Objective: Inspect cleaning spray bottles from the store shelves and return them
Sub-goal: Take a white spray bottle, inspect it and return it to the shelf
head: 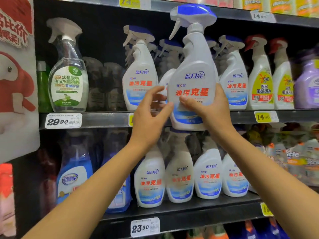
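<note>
Red-and-white promo sign, white price tag, yellow price tag

Head view faces shelves, seemingly close.

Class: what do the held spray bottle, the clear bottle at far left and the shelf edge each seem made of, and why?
Held bottle: opaque white plastic, matt, by its soft sheen and moulded shape. Clear bottle: transparent glossy plastic, probably; you see through it. Shelf edge: likely painted metal, dark with a streaky reflection.

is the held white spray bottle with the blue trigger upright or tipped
Upright: white spray bottle with blue trigger, head straight above base, gripped low by the right hand.
</note>
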